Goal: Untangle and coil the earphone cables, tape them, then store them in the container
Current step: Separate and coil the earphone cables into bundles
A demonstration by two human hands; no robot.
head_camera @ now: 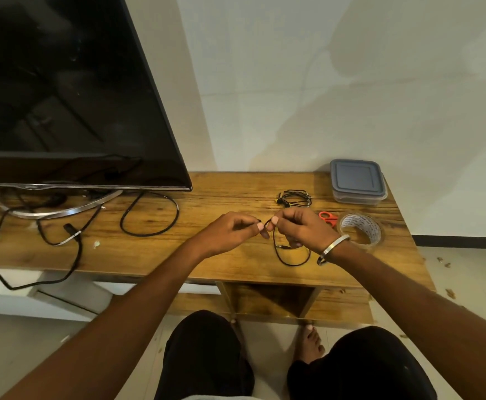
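My left hand (233, 230) and my right hand (301, 226) meet above the wooden table (207, 255), each pinching a black earphone cable (289, 262) between thumb and fingers. The cable hangs below my right hand in a loop, its plug lying by the palm. A second black earphone cable (295, 197), bundled, lies on the table just behind my hands. A roll of clear tape (361, 229) sits right of my right wrist. The grey-lidded plastic container (357, 181) stands shut at the back right corner.
Orange-handled scissors (329, 217) lie between my right hand and the tape. A large black TV (62, 96) on a metal stand fills the left, with thick black cables (149, 215) looping over the table. A wall rises behind; an open shelf sits under the table.
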